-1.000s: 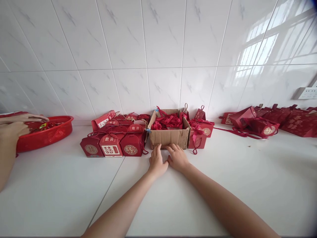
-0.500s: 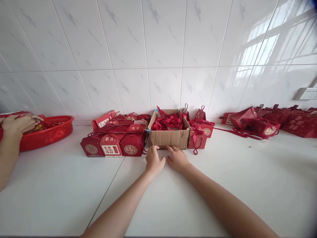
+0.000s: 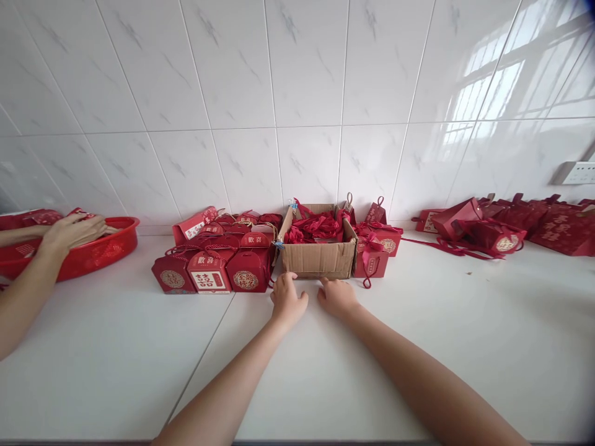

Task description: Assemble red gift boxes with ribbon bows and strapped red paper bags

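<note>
A cardboard box [image 3: 317,260] filled with crumpled red ribbons [image 3: 320,227] stands against the tiled wall in front of me. My left hand [image 3: 288,301] rests on the counter by the box's lower front left corner, thumb out to the side, holding nothing. Close to the box's lower front edge lies my right hand [image 3: 338,298], fingers slightly bent, also with nothing in it. Whether the fingertips touch the cardboard I cannot tell. To the left of the box sit rows of red gift boxes [image 3: 209,272] with printed characters and cords. More red gift boxes [image 3: 373,263] with ribbon bows stand at its right.
At the far left another person's hands [image 3: 77,234] work over a red plastic basin [image 3: 100,254] holding red packages. Along the wall on the right lie red boxes with ribbon [image 3: 493,238] and red bags [image 3: 564,229]. A wall socket [image 3: 576,173] sits above them.
My right hand has drawn slightly back and right, its fingers more bent. My left hand has barely shifted. The other person's hand has moved right over the basin, and a second hand shows.
</note>
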Demonstrator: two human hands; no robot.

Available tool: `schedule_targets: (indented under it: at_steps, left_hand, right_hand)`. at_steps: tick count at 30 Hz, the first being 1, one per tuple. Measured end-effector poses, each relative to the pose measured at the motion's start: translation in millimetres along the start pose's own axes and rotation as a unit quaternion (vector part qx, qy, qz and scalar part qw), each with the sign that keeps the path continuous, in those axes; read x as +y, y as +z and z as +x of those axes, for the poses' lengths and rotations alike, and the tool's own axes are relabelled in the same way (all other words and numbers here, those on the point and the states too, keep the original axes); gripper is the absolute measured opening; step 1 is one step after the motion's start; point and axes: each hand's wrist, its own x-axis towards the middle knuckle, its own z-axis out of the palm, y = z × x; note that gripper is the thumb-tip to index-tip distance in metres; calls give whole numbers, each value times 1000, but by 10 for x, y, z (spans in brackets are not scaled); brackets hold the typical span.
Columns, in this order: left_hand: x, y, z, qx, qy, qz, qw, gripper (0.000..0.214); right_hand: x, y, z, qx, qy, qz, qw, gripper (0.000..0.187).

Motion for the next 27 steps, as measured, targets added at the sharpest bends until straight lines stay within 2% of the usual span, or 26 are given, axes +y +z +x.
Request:
schedule_targets:
  at_steps: [6, 9, 12, 15, 18, 20, 22, 27]
  left_hand:
    - [-45, 85, -18, -29, 14, 38, 999, 31]
    - [-51, 31, -17, 5, 46, 47, 998, 27]
    - [12, -115, 41, 53, 127, 42, 990, 17]
    - [181, -243, 160, 87, 223, 37, 970, 32]
    - [393, -277, 283, 109, 274, 42, 955, 53]
    - [494, -263, 326, 117, 277, 50, 952, 54]
    - [538, -242, 320, 126, 263, 58, 955, 44]
    - [484, -244, 153, 134, 247, 86, 956, 40]
  right_hand:
    - [5, -15, -8, -26, 12, -7, 1000, 30]
    - [10, -18, -4, -31, 15, -8, 999, 29]
    - [3, -23, -6, -29, 14, -9, 999, 29]
    - [-14, -27, -13, -24, 10, -11, 1000, 29]
    - [-23, -24, -14, -23, 0, -14, 1000, 31]
    - [-21, -15, -12, -24, -7, -16, 1000, 31]
    - [-15, -4, -10, -26, -10, -17, 999, 31]
    - [-21, 2, 0, -30, -12, -10, 999, 31]
